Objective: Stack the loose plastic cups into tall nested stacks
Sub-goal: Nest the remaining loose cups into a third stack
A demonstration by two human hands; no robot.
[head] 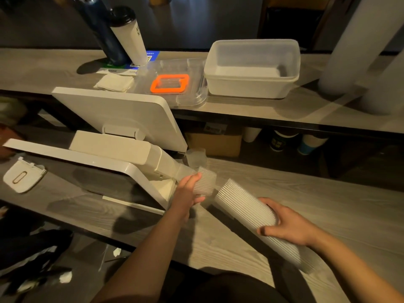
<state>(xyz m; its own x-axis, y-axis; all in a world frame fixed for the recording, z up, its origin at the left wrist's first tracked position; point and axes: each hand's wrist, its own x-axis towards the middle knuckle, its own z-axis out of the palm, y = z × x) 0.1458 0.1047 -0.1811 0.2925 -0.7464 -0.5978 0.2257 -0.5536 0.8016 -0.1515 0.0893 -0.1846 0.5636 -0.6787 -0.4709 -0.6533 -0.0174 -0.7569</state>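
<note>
Grey wood-grain counter (284, 184) is stretching under our arms in a dim room. Our right hand (286, 226) is wrapping round a long nested stack (251, 211) of ribbed clear cups, lying slanted over the counter, its lower end blurring near the front edge. Our left hand (188, 193) is gripping a short cup stack (206, 180), held just apart from the long one's upper end. Behind it a clear cup (195, 157) is standing, hard to make out. A white point-of-sale terminal (113, 136) is crowding the left side; bare counter is lying open to the right. On the raised shelf, a white tub (253, 84) is sitting.
</note>
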